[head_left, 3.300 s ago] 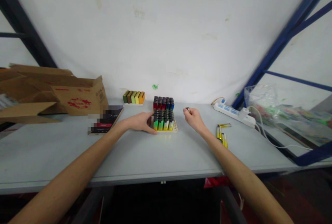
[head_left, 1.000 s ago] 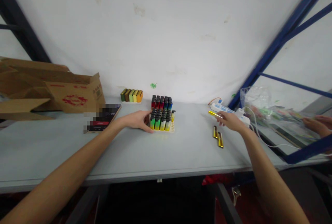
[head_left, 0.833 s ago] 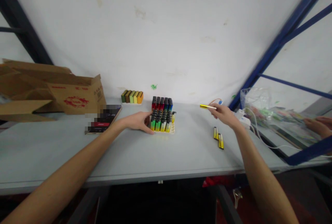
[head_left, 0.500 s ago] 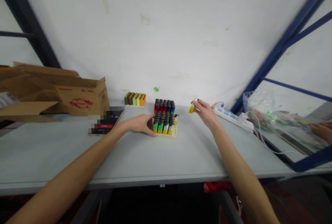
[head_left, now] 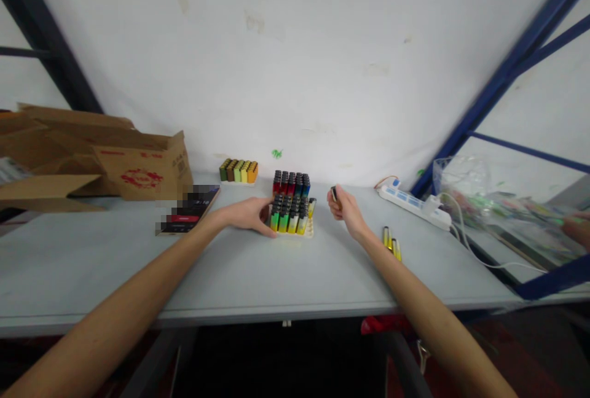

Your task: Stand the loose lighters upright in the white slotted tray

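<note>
A white tray [head_left: 310, 230] holds rows of upright lighters [head_left: 289, 220], green and yellow ones in front. Its right side has bare slots at the front. My left hand [head_left: 253, 214] grips the left side of this tray, thumb at the front corner. Right of the tray, my right hand [head_left: 343, 206] is closed around a lighter [head_left: 334, 194] with a dark top, held above the table. Behind stands a block of red and blue lighters [head_left: 291, 184]. Several yellow lighters [head_left: 392, 243] lie beside my right forearm.
A set of green, brown and orange lighters [head_left: 238, 172] stands by the wall. An open cardboard box [head_left: 142, 167] and a phone-like device [head_left: 191, 210] are at left. A power strip [head_left: 415, 204], plastic bags [head_left: 465, 186] and another person's hand [head_left: 578, 229] are at right.
My right hand has moved slightly left and turned, its fingers now closed around a lighter. Yellow lighters now show on the table beside my right forearm. My left hand stays at the tray.
</note>
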Demonstrator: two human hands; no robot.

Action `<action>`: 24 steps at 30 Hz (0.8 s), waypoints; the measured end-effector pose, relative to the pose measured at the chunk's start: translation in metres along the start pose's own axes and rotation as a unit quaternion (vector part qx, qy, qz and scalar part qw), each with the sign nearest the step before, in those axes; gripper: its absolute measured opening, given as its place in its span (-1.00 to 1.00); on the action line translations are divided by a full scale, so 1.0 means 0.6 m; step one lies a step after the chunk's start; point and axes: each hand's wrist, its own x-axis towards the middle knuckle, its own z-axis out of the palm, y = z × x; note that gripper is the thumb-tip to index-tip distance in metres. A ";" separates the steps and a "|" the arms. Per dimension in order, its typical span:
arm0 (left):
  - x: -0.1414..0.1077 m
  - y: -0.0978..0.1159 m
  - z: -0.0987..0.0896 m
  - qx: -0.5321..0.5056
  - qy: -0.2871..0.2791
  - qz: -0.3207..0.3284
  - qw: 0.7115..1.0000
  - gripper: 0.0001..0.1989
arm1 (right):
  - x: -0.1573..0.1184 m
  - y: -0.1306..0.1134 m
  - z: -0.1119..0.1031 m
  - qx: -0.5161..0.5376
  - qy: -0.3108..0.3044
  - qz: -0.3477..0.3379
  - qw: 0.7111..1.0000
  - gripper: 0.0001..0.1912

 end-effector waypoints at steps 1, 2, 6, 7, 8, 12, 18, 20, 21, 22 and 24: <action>0.000 0.000 0.000 -0.001 -0.001 0.001 1.000 -0.30 | -0.001 0.002 0.003 0.006 -0.001 0.007 1.000 -0.47; 0.000 0.000 0.000 -0.002 -0.001 0.001 1.000 -0.30 | -0.002 0.003 0.006 0.013 -0.005 0.017 1.000 -0.46; 0.001 -0.003 0.001 -0.002 -0.005 0.001 1.000 -0.30 | -0.006 0.010 0.017 0.005 0.007 0.053 0.999 -0.55; 0.002 -0.004 0.002 -0.002 -0.005 0.001 1.000 -0.30 | -0.007 0.011 0.020 -0.004 0.016 0.056 0.998 -0.57; 0.002 -0.005 0.002 -0.003 -0.005 0.001 1.000 -0.30 | -0.008 0.012 0.022 -0.013 0.023 0.054 0.998 -0.60; 0.003 -0.007 0.004 -0.003 0.000 0.000 1.000 -0.27 | -0.012 0.012 0.027 -0.038 0.014 0.040 0.998 -0.63; 0.004 -0.011 0.002 -0.014 -0.009 0.012 1.000 -0.26 | -0.009 0.010 0.025 -0.023 0.011 0.044 0.999 -0.54; 0.005 -0.015 0.003 -0.025 -0.006 0.018 1.000 -0.24 | -0.008 0.005 0.022 0.002 -0.001 0.043 0.999 -0.47; 0.005 -0.017 0.003 -0.029 -0.003 0.019 0.999 -0.23 | -0.007 0.002 0.020 0.014 -0.008 0.038 0.999 -0.44; 0.006 -0.018 0.004 -0.031 0.001 0.020 0.999 -0.22 | -0.007 0.000 0.018 0.021 -0.011 0.026 0.999 -0.42; 0.007 -0.020 0.005 -0.030 0.005 0.019 0.999 -0.22 | -0.009 -0.005 0.013 0.009 -0.015 -0.012 1.000 -0.44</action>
